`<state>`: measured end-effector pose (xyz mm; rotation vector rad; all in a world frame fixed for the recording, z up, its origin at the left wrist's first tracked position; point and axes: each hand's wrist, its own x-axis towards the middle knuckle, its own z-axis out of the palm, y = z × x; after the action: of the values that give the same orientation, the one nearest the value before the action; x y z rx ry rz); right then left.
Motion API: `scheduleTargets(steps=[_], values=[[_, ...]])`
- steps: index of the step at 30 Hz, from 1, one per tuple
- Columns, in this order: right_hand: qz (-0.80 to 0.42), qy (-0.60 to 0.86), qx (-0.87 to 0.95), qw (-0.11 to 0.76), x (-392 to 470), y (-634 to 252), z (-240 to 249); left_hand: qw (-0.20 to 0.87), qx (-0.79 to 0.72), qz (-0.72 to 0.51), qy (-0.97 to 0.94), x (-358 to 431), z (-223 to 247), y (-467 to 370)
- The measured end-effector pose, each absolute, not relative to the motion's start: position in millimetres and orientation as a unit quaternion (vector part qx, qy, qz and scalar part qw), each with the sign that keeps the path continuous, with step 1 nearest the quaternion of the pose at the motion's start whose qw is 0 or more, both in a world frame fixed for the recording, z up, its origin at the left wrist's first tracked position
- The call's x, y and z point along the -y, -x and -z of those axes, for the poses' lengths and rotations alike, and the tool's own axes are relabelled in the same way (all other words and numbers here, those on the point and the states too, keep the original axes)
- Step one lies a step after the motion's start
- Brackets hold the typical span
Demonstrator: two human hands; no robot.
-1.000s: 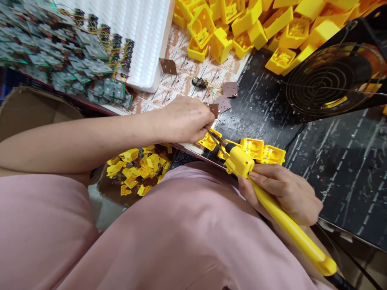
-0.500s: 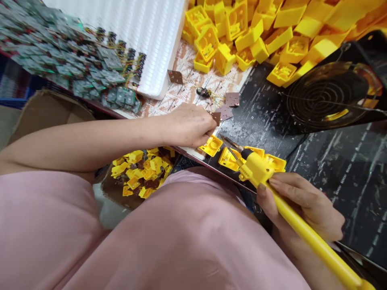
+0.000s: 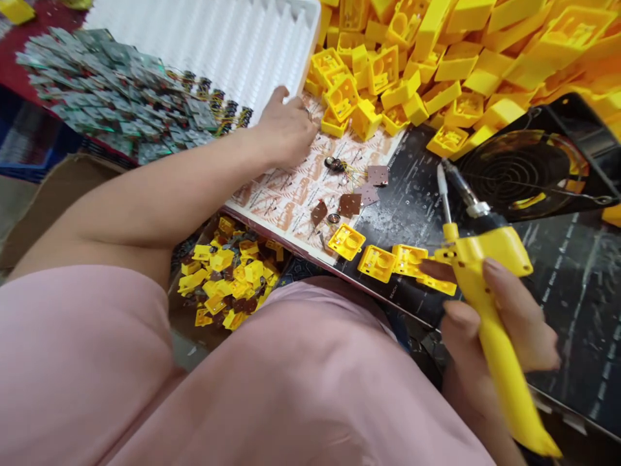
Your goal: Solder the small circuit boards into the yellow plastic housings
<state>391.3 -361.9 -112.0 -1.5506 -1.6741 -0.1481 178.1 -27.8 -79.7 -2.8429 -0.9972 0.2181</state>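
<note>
My right hand (image 3: 509, 317) is wrapped round the yellow handle of a soldering gun (image 3: 485, 259), its metal tip and feed tube pointing away over the black board, by the fan. My left hand (image 3: 286, 133) lies at the right edge of the white foam tray (image 3: 262, 39), its fingers curled downward with their tips hidden; anything under them cannot be seen. Several small yellow cases, such as an open case (image 3: 346, 242), lie in a row along the front edge. Behind them are a brown circuit board (image 3: 350, 205), a small round part (image 3: 334, 219) and a wired black round part (image 3: 334, 164).
A heap of yellow cases (image 3: 366, 120) fills the back right. The black fan (image 3: 509, 162) stands on the right. Green circuit boards (image 3: 130, 97) pile beside the tray on the left. Below the table edge, a carton holds yellow pieces (image 3: 228, 272).
My left hand has gone from the front yellow case up to the foam tray's edge, uncovering a brown board and a round part. The soldering gun's tip has swung up and right, away from the cases.
</note>
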Motion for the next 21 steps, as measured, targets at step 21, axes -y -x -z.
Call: scheduleTargets(steps=[21], values=[[0.068,0.598,0.689,0.404,329,-373,110,-0.171,0.245,0.021,0.954,120,83,-153]])
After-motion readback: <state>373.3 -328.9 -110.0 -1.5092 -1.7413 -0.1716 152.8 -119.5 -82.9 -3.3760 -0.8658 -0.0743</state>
